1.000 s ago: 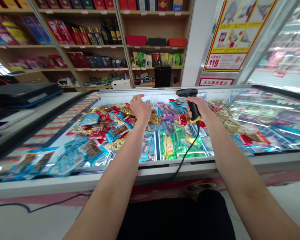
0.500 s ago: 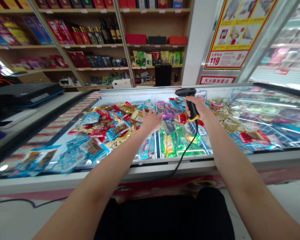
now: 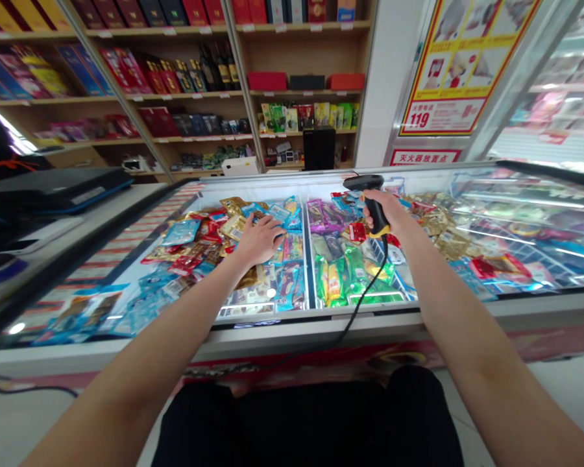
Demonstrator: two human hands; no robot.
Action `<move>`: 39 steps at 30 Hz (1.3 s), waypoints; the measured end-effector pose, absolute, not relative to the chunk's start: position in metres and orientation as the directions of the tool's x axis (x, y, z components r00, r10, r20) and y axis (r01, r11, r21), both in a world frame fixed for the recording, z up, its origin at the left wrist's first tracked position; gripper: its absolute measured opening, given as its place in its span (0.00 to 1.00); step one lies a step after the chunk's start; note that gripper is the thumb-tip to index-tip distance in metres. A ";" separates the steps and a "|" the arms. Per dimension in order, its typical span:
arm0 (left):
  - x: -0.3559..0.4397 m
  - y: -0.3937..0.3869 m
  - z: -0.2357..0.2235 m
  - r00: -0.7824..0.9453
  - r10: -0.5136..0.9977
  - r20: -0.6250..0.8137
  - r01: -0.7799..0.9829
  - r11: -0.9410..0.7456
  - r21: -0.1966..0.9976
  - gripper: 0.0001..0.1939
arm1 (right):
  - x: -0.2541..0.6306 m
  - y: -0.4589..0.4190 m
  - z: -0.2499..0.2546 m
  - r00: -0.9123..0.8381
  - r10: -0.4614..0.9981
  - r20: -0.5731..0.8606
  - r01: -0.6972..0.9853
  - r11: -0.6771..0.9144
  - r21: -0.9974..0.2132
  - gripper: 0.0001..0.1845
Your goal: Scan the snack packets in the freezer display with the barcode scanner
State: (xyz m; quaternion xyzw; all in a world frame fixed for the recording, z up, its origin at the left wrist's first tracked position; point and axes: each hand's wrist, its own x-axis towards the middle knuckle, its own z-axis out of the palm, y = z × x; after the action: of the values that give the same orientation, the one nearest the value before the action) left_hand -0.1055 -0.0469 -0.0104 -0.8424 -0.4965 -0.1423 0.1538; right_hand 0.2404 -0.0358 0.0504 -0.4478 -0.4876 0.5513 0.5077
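Note:
Inside the chest freezer [image 3: 253, 319], my left hand [image 3: 259, 241] rests spread over the heap of wrapped ice creams, its fingers on blue and gold packs. A gold packet [image 3: 233, 228] lies against its thumb side, and a blue packet [image 3: 278, 214] is just beyond the fingertips. My right hand [image 3: 385, 209] is wrapped round the grip of a black and yellow barcode scanner [image 3: 365, 183], held above the packs with its head pointing left. From the scanner's handle a black cable [image 3: 355, 311] hangs down over the freezer's front edge. Purple packets [image 3: 325, 217] lie between the two hands.
Green packets [image 3: 355, 272] sit in a wire basket right of the white divider [image 3: 309, 272]. At the left stands a counter with a black device [image 3: 53, 185]. Shelves [image 3: 302, 91] with boxes and bottles line the back. A glass lid [image 3: 530, 227] covers the freezer's right part.
My left hand has moved left and slightly toward me, and packs under it have shifted left, uncovering packets near the divider. My right hand holds the scanner in nearly the same place.

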 end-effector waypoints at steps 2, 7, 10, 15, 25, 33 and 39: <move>-0.116 -0.046 -0.011 0.468 0.793 0.389 0.880 -0.459 -0.122 0.18 | 0.241 -0.036 0.051 -0.083 0.997 -0.007 -0.122 -0.017 -0.992 0.10; -0.141 -0.045 -0.009 0.471 0.795 0.383 0.879 -0.461 -0.122 0.18 | 0.243 -0.035 0.050 -0.092 0.996 -0.006 -0.145 -0.019 -0.989 0.10; -0.157 -0.045 -0.006 0.457 0.803 0.383 0.886 -0.450 -0.113 0.18 | 0.243 -0.035 0.050 -0.093 0.996 -0.011 -0.137 -0.024 -0.990 0.09; -0.178 -0.044 -0.003 0.443 0.809 0.386 0.892 -0.441 -0.100 0.19 | 0.245 -0.033 0.049 -0.098 0.995 -0.006 -0.127 -0.019 -0.992 0.11; -0.176 -0.049 0.006 0.393 0.844 0.364 0.919 -0.377 -0.117 0.20 | 0.238 -0.040 0.052 -0.088 0.996 0.013 -0.178 -0.003 -0.984 0.12; -0.121 -0.032 0.030 0.392 0.857 0.334 0.919 -0.352 -0.175 0.27 | 0.254 -0.041 0.069 0.016 0.999 0.039 -0.344 0.042 -0.938 0.12; 0.006 0.054 0.050 0.491 0.831 0.261 0.857 -0.515 0.028 0.30 | 0.272 -0.044 0.077 0.039 0.996 0.081 -0.435 0.090 -0.896 0.14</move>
State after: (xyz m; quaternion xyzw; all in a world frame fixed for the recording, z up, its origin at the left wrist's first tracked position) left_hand 0.0064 0.0535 0.0496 -0.8617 -0.4897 -0.1215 0.0531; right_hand 0.2722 -0.0438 0.0768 -0.3580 -0.3918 0.5718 0.6255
